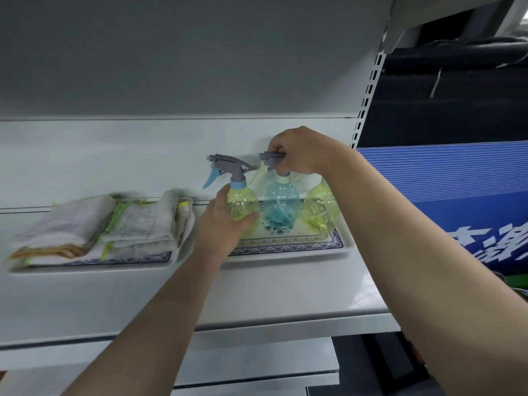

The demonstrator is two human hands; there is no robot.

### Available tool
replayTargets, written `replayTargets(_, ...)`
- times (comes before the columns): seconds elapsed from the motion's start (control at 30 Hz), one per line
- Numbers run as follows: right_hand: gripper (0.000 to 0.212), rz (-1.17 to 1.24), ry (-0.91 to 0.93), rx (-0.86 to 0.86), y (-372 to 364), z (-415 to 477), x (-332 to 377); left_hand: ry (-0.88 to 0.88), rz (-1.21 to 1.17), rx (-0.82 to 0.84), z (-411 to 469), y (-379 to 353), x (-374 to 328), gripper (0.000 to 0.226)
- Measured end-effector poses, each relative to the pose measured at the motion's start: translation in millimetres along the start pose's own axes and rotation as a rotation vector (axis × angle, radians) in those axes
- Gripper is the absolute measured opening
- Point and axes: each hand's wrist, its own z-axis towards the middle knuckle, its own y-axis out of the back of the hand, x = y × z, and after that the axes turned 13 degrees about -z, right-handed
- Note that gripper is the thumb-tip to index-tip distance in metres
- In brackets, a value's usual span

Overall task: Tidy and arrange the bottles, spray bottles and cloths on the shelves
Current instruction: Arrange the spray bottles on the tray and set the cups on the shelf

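On the white shelf [285, 292] a patterned tray [288, 247] carries three spray bottles. My left hand [220, 227] grips the round body of a yellow-green spray bottle [241, 202] with a grey head and blue trigger, at the tray's left end. My right hand [297, 151] closes over the grey spray head of the blue spray bottle [281, 204] in the middle. A second yellow-green bottle [320, 208] stands at the right, partly hidden behind my right forearm. Folded cloths [94, 227] lie stacked on another tray [94, 265] to the left.
The shelf's back panel rises close behind the bottles, and an upper shelf hangs overhead. A slotted upright [367, 95] marks the shelf's right end. A blue sign [457, 195] stands beyond it. A lower shelf [257, 364] shows below.
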Motion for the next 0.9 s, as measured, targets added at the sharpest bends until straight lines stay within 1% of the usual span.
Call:
replayTargets(0.13, 0.021, 0.007, -0.003, -0.013, -1, -3, -2, -0.011, 0.032, -0.029, -1, -2, 0, 0.089)
replayTargets(0.3, 0.025, 0.011, -0.009, -0.012, 0, -5, 2, -0.013, 0.061, -0.025, 2, -3, -1, 0.088)
replayTargets(0.37, 0.036, -0.002, -0.013, 0.003, 2, -7, 0, -0.008, 0.072, -0.019, 4, -4, -3, 0.088)
replayTargets(0.4, 0.048, 0.041, -0.033, 0.019, 5, -10, -5, -0.008, 0.072, -0.018, 5, -4, -3, 0.089)
replayTargets(0.47, 0.072, 0.198, -0.112, 0.035, 16, -20, -18, -0.005, 0.078, -0.015, 5, -5, -2, 0.093)
replayTargets(0.5, 0.075, 0.229, -0.143, 0.023, 22, -25, -27, -0.001, 0.082, -0.015, 5, -6, 0, 0.095)
replayTargets(0.6, 0.061, 0.136, -0.209, 0.002, 28, -38, -53, -0.008, 0.069, -0.023, 6, -7, 3, 0.096)
replayTargets(0.67, 0.052, 0.108, -0.245, 0.064, 21, -43, -62, -0.02, 0.061, -0.039, 7, -9, 4, 0.094)
replayTargets(0.73, 0.037, 0.067, -0.24, 0.09, 7, -44, -65, -0.02, 0.06, -0.054, 8, -11, 4, 0.093)
replayTargets(0.8, 0.027, 0.046, -0.226, 0.046, -7, -39, -65, -0.01, 0.041, -0.06, 10, -12, 6, 0.094)
replayTargets(0.9, 0.023, 0.075, -0.242, -0.041, -19, -33, -68, -0.013, 0.029, -0.062, 11, -12, 7, 0.095)
